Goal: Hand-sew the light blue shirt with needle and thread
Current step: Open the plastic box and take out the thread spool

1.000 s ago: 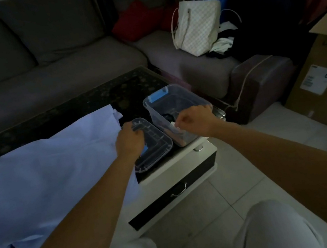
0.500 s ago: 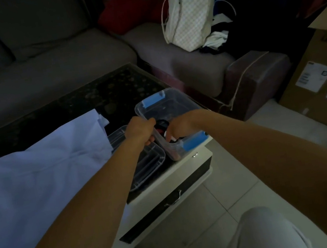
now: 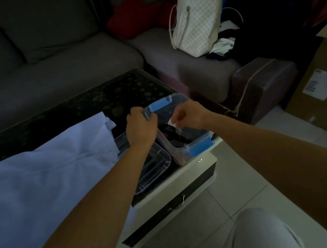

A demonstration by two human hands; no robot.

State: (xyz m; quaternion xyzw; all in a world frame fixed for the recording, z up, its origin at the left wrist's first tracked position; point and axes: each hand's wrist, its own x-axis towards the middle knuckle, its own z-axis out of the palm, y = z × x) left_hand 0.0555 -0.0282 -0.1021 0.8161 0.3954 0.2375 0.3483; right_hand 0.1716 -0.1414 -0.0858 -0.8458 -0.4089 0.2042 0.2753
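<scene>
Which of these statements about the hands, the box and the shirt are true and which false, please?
1. The left hand grips the clear box by its rim. True.
2. The right hand is empty. False: it pinches a small white item above the box.
3. The light blue shirt lies left of the box. True.
4. The lid is closed on the box. False: the lid lies beside it, partly under the left forearm.

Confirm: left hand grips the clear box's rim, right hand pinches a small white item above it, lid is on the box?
No. Head view shows the lid off, lying on the table between the clear box and the shirt. The rest holds.
</scene>
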